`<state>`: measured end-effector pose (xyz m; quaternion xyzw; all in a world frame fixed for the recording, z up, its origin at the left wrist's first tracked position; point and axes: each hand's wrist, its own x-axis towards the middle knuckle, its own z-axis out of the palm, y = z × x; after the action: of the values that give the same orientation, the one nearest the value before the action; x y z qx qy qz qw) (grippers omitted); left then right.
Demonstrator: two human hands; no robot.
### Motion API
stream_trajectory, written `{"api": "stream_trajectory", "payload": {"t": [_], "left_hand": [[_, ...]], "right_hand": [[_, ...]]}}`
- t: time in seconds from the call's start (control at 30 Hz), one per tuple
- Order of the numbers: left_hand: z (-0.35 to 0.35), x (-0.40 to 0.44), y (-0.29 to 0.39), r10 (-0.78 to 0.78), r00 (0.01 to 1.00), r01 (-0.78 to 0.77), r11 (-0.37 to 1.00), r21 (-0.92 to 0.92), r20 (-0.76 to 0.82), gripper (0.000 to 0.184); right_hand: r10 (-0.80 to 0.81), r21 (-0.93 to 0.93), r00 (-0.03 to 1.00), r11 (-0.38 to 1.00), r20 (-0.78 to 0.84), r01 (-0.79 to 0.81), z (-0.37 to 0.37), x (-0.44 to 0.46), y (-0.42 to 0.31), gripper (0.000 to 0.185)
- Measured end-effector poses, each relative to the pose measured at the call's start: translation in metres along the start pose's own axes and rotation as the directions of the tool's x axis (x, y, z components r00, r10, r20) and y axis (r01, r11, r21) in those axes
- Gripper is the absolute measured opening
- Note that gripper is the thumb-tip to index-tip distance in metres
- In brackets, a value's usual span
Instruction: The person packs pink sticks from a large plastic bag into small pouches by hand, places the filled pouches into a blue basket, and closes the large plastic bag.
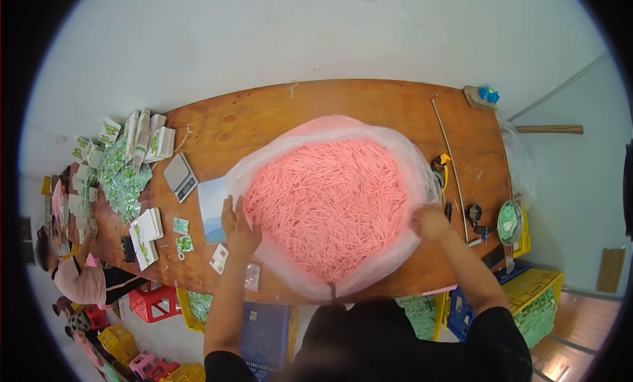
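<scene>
A large clear plastic bag (413, 159) lies open on the wooden table (217, 128), its rim folded outward around a heap of short pink sticks (330, 204). At the left side of the bag, my left hand (239, 229) rests against the plastic with its fingers extended and apart. My right hand (430, 222) is at the right edge of the bag, its fingers curled closed on the plastic rim. The sticks fill the bag's opening between my two hands.
Left of the bag are a scale (180, 177), white boxes (161, 143) and a pile of green packets (122, 177). A long metal rod (450, 154) and a tape measure (440, 164) lie right. Yellow crates (527, 293) stand below. A co-worker (79, 280) is far left.
</scene>
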<state>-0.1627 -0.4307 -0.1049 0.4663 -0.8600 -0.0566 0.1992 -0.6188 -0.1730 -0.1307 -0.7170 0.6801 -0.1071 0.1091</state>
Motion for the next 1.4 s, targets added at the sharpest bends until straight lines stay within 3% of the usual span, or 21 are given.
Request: {"api": "stream_trajectory", "payload": {"t": [0.07, 0.2, 0.23, 0.33, 0.43, 0.5, 0.57, 0.63, 0.73, 0.77, 0.8, 0.87, 0.97, 1.0, 1.03, 1.07, 1.1, 1.13, 1.2, 1.3, 1.4], "left_hand": [[-0.006, -0.016, -0.008, -0.026, 1.000, 0.026, 0.999, 0.047, 0.005, 0.080], [-0.048, -0.056, 0.018, -0.157, 0.987, 0.148, 0.977, -0.155, -0.044, 0.083], [-0.058, -0.070, 0.028, -0.200, 0.978, 0.205, 0.969, -0.134, 0.054, 0.084], [-0.063, -0.125, 0.042, -0.082, 0.988, 0.109, 0.969, -0.220, 0.131, 0.086], [-0.051, -0.206, 0.039, -0.181, 0.966, 0.220, 0.950, -0.219, 0.187, 0.087], [-0.051, -0.269, 0.023, -0.314, 0.926, 0.357, 0.910, -0.210, 0.210, 0.086], [-0.053, -0.337, 0.008, -0.417, 0.883, 0.462, 0.853, -0.243, 0.216, 0.085], [-0.050, -0.417, -0.010, -0.599, 0.752, 0.656, 0.721, -0.225, 0.273, 0.089], [-0.056, -0.538, -0.029, -0.811, 0.504, 0.857, 0.513, -0.053, 0.296, 0.092], [-0.058, -0.574, -0.036, -0.861, 0.433, 0.892, 0.452, 0.010, 0.268, 0.093], [-0.061, -0.606, -0.042, -0.885, 0.382, 0.914, 0.405, 0.035, 0.266, 0.094], [-0.068, -0.650, -0.052, -0.944, 0.220, 0.966, 0.247, 0.083, 0.246, 0.095], [-0.101, -0.692, -0.034, -0.966, -0.135, 0.984, -0.103, 0.147, 0.222, 0.096], [-0.097, -0.714, -0.028, -0.973, -0.142, 0.983, -0.117, 0.140, 0.184, 0.096], [-0.090, -0.740, -0.034, -0.980, -0.134, 0.984, -0.114, 0.138, 0.147, 0.096], [-0.086, -0.757, -0.039, -0.987, -0.117, 0.985, -0.102, 0.136, 0.110, 0.097], [-0.086, -0.756, -0.034, -0.982, -0.159, 0.986, -0.154, 0.060, 0.101, 0.095], [-0.081, -0.756, -0.032, -0.986, -0.131, 0.991, -0.127, 0.041, 0.105, 0.095], [-0.078, -0.756, -0.017, -0.988, -0.102, 0.995, -0.101, 0.018, 0.114, 0.094], [-0.087, -0.735, 0.014, -0.997, 0.032, 0.996, 0.025, -0.086, 0.075, 0.091], [-0.121, -0.692, 0.059, -0.957, -0.146, 0.936, -0.216, -0.279, 0.251, 0.092]], "right_hand": [[0.205, -0.033, 0.961, 0.979, 0.185, -0.203, -0.004, -0.005, 0.011, 0.015], [0.118, 0.077, 0.991, 0.991, -0.064, -0.113, -0.021, 0.028, -0.043, 0.018], [0.094, 0.132, 0.988, 0.988, -0.122, -0.078, -0.021, 0.044, -0.062, 0.021], [-0.028, 0.171, 0.952, 0.982, -0.305, 0.084, -0.026, 0.095, -0.118, 0.042], [0.103, 0.095, 0.887, 0.993, -0.451, -0.067, 0.035, 0.147, -0.107, 0.060], [0.364, 0.231, 0.827, 0.929, -0.429, -0.289, 0.059, 0.183, -0.103, 0.069], [0.358, 0.147, 0.846, 0.934, -0.396, -0.326, 0.065, 0.212, -0.094, 0.074], [0.380, 0.157, 0.756, 0.922, -0.533, -0.353, 0.050, 0.231, -0.107, 0.073], [0.593, 0.459, 0.612, 0.801, -0.524, -0.383, 0.025, 0.250, -0.167, 0.068], [0.307, 0.351, 0.797, 0.928, -0.521, -0.128, 0.021, 0.245, -0.197, 0.062], [-0.022, 0.254, 0.880, 0.954, -0.474, 0.161, 0.022, 0.233, -0.227, 0.056], [-0.460, 0.105, 0.878, 0.874, -0.128, 0.474, 0.031, 0.219, -0.271, 0.044], [0.218, 0.620, 0.831, 0.764, -0.512, 0.181, 0.013, 0.182, -0.381, 0.024], [0.004, 0.636, 0.966, 0.753, -0.259, 0.168, 0.029, 0.161, -0.398, 0.030], [-0.202, 0.644, 0.979, 0.751, 0.014, 0.146, 0.051, 0.133, -0.409, 0.035], [-0.382, 0.643, 0.881, 0.756, 0.280, 0.124, 0.071, 0.105, -0.418, 0.041], [-0.597, 0.514, 0.637, 0.786, 0.488, 0.343, 0.074, 0.087, -0.420, 0.043], [-0.723, 0.495, 0.298, 0.660, 0.623, 0.566, 0.077, 0.069, -0.422, 0.046], [-0.518, 0.410, 0.108, 0.772, 0.848, 0.485, 0.101, 0.053, -0.424, 0.042], [-0.417, 0.153, 0.461, 0.848, 0.783, 0.507, 0.174, 0.021, -0.383, 0.049], [-0.347, 0.254, 0.438, 0.932, 0.829, 0.258, 0.177, 0.021, -0.381, 0.051]]}}
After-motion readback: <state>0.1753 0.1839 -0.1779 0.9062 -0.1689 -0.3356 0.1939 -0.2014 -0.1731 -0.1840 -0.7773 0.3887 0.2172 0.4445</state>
